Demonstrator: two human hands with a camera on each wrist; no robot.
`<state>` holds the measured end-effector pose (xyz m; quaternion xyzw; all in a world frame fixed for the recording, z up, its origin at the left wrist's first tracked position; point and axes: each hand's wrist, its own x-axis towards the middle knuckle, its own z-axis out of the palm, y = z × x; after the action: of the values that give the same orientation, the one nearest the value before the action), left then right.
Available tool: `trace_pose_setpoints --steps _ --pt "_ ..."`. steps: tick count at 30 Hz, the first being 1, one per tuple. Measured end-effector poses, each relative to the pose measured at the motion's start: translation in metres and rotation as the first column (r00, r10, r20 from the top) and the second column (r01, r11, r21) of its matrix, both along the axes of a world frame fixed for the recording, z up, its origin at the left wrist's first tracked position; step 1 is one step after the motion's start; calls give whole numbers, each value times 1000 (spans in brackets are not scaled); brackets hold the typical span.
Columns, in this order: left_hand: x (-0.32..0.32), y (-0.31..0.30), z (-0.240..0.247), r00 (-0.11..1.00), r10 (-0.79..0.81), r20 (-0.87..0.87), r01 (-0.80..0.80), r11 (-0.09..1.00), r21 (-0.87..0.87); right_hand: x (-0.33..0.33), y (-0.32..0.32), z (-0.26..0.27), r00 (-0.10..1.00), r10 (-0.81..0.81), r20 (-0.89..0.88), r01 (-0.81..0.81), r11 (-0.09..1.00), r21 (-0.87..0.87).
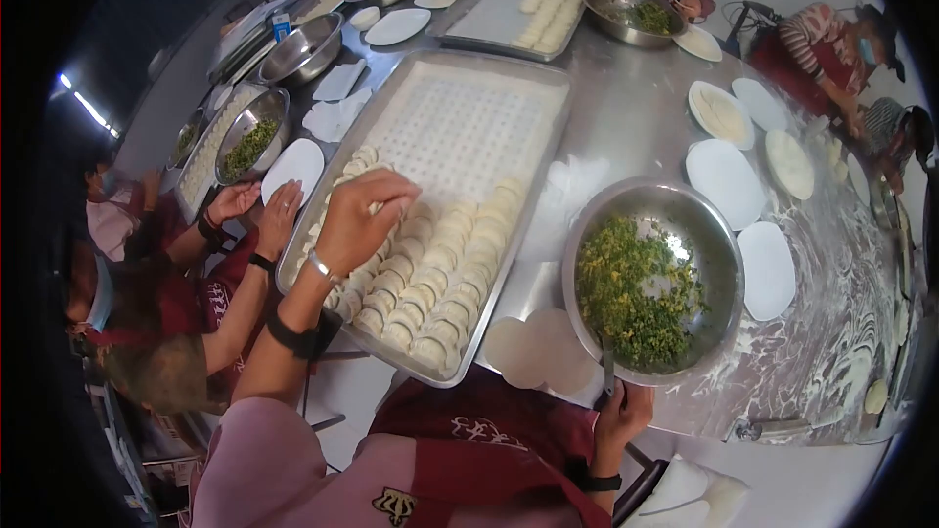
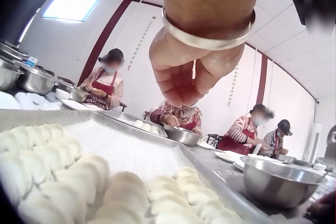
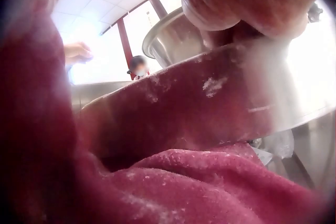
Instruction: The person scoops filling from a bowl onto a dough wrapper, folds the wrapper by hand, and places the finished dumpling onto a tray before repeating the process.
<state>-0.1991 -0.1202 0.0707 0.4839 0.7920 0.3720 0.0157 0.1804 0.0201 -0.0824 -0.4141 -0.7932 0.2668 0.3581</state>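
My left hand (image 1: 367, 215) hovers over a large metal tray (image 1: 553, 152), fingers bent down toward the thumb. Nothing shows between those fingers in the left wrist view. Below it, rows of crescent dumplings (image 1: 440, 284) fill the near part of the tray. My right hand (image 1: 626, 416) rests at the table edge beside a steel bowl (image 1: 719, 308) of chopped green and yellow filling (image 1: 636, 293). In the right wrist view its fingers are loosely bent by the edge, and a utensil handle (image 3: 155, 2) rises from the bowl, apart from them.
Round dough wrappers (image 1: 533, 352) lie between tray and bowl. White plates (image 1: 766, 269) stand to the right on a floury tabletop (image 1: 812, 362). Another tray (image 1: 479, 20) and bowls stand farther back. A person's hands (image 1: 279, 220) work close on my left; several people sit around the table.
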Motion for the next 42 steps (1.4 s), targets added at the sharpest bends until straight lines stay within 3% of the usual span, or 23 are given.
trace_pose_setpoints --steps 2,6,8,10,11,15,27,33,39,42 --pt "24 -16 -7 984 18 176 -17 1000 -4 3 0 -5 1000 19 10 -19 1000 -8" --pt "80 -36 -28 913 -100 396 99 995 23 2 -3 -7 996 56 65 -52 996 -68" --pt "110 -37 -35 798 -138 586 160 987 14 -1 -7 -1 991 92 92 -81 990 -117" --pt "137 -37 -42 790 -196 581 242 970 -2 -6 -9 2 983 137 126 -123 986 -109" --pt "149 -36 -44 786 -216 580 285 958 -29 -7 -9 -4 967 184 174 -191 981 20" --pt "178 -37 -64 738 -327 590 403 915 3 -12 -16 1 933 279 227 -276 960 -45" --pt "197 -47 -103 700 -296 650 432 900 -56 -34 -32 19 886 383 262 -384 922 -52" --pt "206 -66 -127 706 -292 646 479 868 -131 -61 -37 21 819 541 191 -548 836 -22" --pt "205 -74 -134 656 -194 729 426 893 -146 -58 -29 -2 909 334 249 -354 934 43" --pt "205 -73 -136 623 -155 766 436 883 -176 -54 -26 5 905 315 285 -350 933 81"
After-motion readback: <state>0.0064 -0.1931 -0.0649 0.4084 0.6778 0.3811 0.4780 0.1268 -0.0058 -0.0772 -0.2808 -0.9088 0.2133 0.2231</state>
